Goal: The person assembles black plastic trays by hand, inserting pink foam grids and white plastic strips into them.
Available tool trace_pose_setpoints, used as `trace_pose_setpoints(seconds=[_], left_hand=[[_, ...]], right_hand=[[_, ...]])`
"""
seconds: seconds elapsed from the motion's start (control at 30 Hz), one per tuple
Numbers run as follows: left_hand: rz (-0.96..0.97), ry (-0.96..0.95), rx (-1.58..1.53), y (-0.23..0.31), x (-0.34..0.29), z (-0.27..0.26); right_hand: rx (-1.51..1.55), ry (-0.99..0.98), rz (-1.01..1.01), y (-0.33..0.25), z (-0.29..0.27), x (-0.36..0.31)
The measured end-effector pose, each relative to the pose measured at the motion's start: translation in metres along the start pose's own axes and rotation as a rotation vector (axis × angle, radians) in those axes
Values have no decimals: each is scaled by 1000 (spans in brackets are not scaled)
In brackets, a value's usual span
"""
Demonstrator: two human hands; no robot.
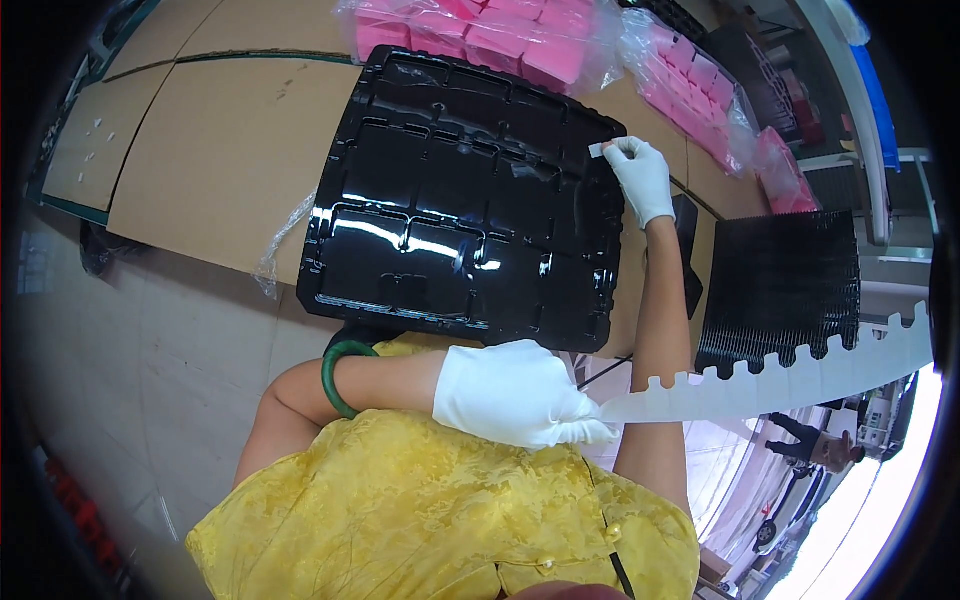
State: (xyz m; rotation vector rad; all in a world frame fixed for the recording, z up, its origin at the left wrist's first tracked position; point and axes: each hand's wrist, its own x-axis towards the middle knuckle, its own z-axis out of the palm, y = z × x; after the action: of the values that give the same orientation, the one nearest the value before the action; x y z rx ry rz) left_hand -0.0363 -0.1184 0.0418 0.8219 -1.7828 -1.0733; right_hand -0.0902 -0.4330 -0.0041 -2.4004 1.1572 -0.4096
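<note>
2 hands are seen, both covered by white gloves. The end of a white strip is gripped by the left hand, whose fingers are closed over it, in front of the body. The strip is stretched out to the right, its upper edge cut by a row of notches, and it is passed across the right forearm.

A small white tab is pinched between thumb and fingers by the right hand, over the right edge of a black tray, near its far corner; whether the tray is touched by the tab cannot be told.

The tray is laid on cardboard, its near edge turned toward the body. Pink pieces wrapped in clear plastic are placed beyond it. To the right, a black stack is set. A green bangle is worn on the left arm.
</note>
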Motion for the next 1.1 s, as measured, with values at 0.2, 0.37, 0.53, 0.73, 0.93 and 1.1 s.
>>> trace_pose_setpoints(seconds=[0.2,0.37,0.53,0.73,0.93,1.1], left_hand=[[-14,-32,4,-3,1,-6],[-59,-13,-56,-3,1,-8],[-145,-39,-115,-2,2,-10],[-121,-41,-73,-7,2,-8],[-164,-57,-96,-4,3,-11],[-156,-55,-108,-3,3,-9]], right_hand=[[-159,-48,-176,3,-18,10],[-322,-224,-331,-7,-29,20],[-415,-266,-363,-16,-28,24],[-448,-248,-380,-21,-26,26],[-419,-249,-322,-26,-28,25],[-424,-247,-260,-28,-29,26]])
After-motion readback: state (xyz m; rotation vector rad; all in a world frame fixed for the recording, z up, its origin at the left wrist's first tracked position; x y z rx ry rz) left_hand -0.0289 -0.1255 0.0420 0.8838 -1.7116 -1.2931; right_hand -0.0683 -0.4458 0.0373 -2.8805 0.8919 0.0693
